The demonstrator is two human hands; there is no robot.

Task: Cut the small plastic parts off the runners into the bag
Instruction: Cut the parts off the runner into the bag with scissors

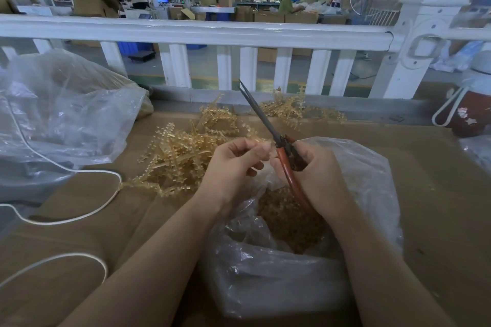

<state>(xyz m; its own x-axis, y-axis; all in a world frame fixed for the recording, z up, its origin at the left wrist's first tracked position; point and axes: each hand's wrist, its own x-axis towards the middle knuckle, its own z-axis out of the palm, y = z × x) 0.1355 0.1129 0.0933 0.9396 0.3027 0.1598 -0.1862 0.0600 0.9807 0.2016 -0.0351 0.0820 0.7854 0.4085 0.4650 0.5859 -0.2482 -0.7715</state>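
Note:
My right hand (316,175) grips the red handles of a pair of scissors (265,122), whose dark blades are almost closed and point up and away. My left hand (236,164) has its fingers curled, pinching something small and pale at its fingertips, right beside the scissors' pivot. Both hands hover over an open clear plastic bag (372,178) that holds a heap of small amber cut parts (287,218). A pile of amber runners (180,151) lies on the cardboard to the left, and more runners (292,109) lie at the back.
The cardboard work surface (438,194) stretches to both sides. A large crumpled clear bag (61,114) sits at the left, with a white cord (66,220) looping in front. A white railing (212,32) runs behind. A red and white bottle (473,106) stands at far right.

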